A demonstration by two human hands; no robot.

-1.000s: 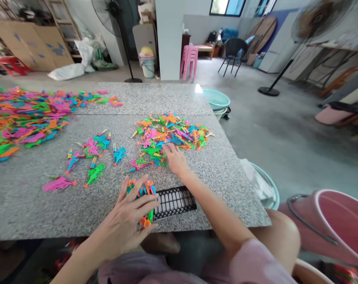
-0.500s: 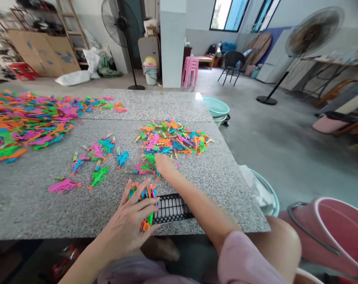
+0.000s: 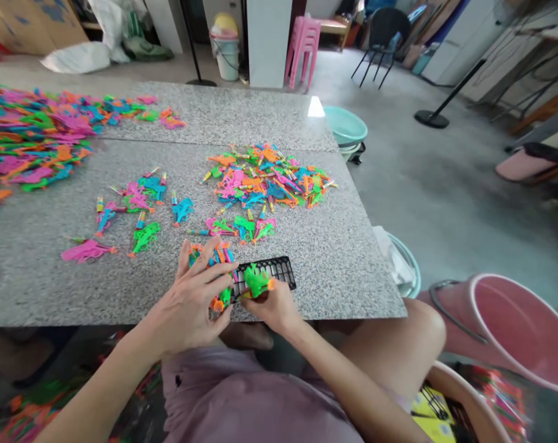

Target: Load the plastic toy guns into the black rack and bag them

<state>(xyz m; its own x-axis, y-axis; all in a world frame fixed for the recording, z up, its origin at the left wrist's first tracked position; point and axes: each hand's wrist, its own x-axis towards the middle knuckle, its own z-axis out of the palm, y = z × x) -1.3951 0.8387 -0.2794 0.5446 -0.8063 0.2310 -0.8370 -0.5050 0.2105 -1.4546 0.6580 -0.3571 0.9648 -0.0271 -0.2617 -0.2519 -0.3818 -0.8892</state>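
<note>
My left hand [image 3: 191, 301] lies over a row of colourful plastic toy guns [image 3: 222, 253] packed in the left part of a black plastic rack [image 3: 285, 267]. Its fingers reach across the far side and the thumb curls round the near side, holding the row. Between the thumb and fingers of my right hand [image 3: 281, 309] is a green toy gun [image 3: 255, 279] with an orange tip, held over the rack's bare right part. Just beyond the rack lie several loose toy guns [image 3: 244, 227] with small striped tubes attached.
A mixed heap of toy guns [image 3: 269, 178] lies farther back on the speckled stone table [image 3: 325, 264]. More single ones are scattered at left, near a bigger pile [image 3: 39, 135]. A pink bucket [image 3: 482, 326] stands on the floor at right; a teal basin [image 3: 346, 125] is beyond the table edge.
My right hand has come back from the loose toy guns to the rack, now with a green toy gun in it. My left hand stays on the row. The view has tipped downward.
</note>
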